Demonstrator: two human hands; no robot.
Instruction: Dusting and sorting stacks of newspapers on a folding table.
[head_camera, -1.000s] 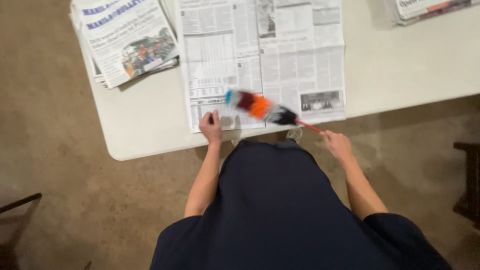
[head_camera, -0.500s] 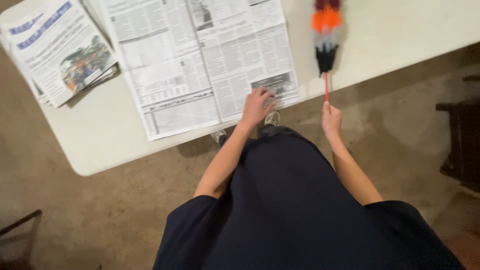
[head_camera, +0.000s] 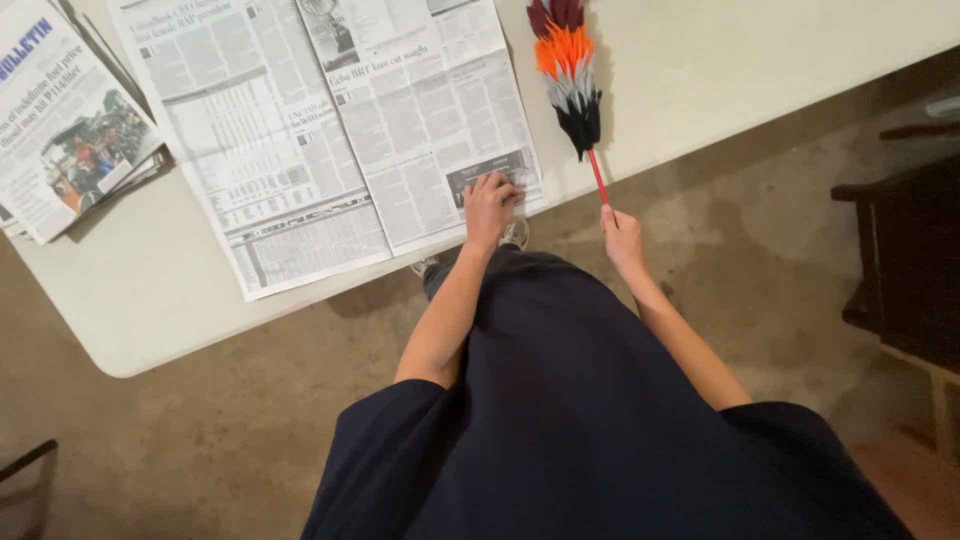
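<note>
Two bare arms reach up from our dark navy garment (head_camera: 600, 420) at the bottom of the frame toward the white table (head_camera: 130, 320). Below the table edge, grey shoes (head_camera: 515, 234) show on the brownish floor (head_camera: 200, 440). Our left hand (head_camera: 490, 205) lies spread, palm down, on the near corner of the open newspaper (head_camera: 330, 130) at frame centre. Our right hand (head_camera: 622, 240), just right of it and off the table edge, is closed around the thin red handle of the feather duster (head_camera: 572, 85); how the fingers wrap it we cannot quite tell. The duster's black, grey, orange and maroon feathers lie on the table at upper centre, just beside the paper. At upper left sits a stack of folded newspapers (head_camera: 70, 130). Dark furniture (head_camera: 905, 260) stands at the right edge.
</note>
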